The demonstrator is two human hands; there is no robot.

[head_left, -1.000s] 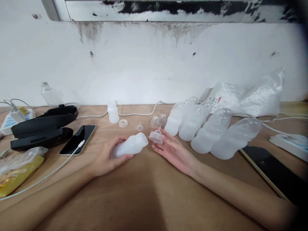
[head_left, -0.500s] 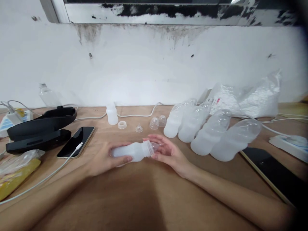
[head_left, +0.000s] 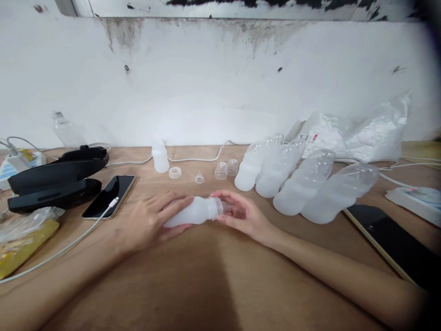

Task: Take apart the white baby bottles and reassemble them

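Observation:
A frosted white baby bottle (head_left: 195, 211) lies on its side over the table, its neck pointing right. My left hand (head_left: 153, 216) is wrapped round its base end, fingers over the top and thumb below. At the neck, my right hand (head_left: 246, 216) grips the collar ring (head_left: 216, 208) between thumb and fingers. A clear teat (head_left: 227, 208) sticks out of the ring into my right palm, partly hidden by the fingers. Beyond the hands are an open bottle (head_left: 160, 158) standing upright, a loose collar ring (head_left: 175, 172), a loose teat (head_left: 199, 177) and two clear domed caps (head_left: 221, 170).
Several capped bottles (head_left: 292, 197) stand in a row at the right. Behind them sits a clear plastic bag (head_left: 375, 133) of white items. Phones (head_left: 108, 197) lie at left and right, with a black case (head_left: 58, 177), a yellow packet (head_left: 27, 243), power strips (head_left: 415, 200) and white cables around.
My left hand has turned on the bottle, so its fingers now lie over the top. The right hand stays at the collar. The view has tilted slightly down.

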